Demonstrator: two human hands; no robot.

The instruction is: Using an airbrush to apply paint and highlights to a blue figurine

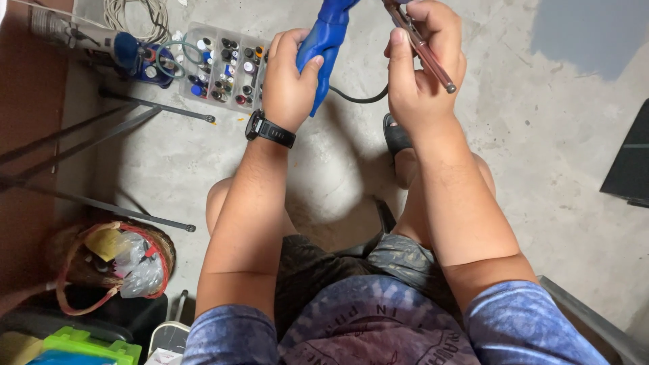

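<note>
My left hand (289,80) is wrapped around the blue handle of a corded power tool (326,42), held upright over my knees; a black watch (269,128) sits on that wrist. My right hand (420,67) grips a thin reddish-brown rod-like tool (424,51) that slants down to the right, its upper end near the top of the blue tool. The blue tool's black cord (358,99) loops between both hands. The tip of the blue tool is cut off by the top edge.
A clear plastic organiser box (223,64) of small bits lies on the concrete floor at upper left, beside a blue round item (150,62). Metal tripod legs (101,135) cross the left side. A woven basket (115,260) stands at lower left, a dark panel (629,162) at right.
</note>
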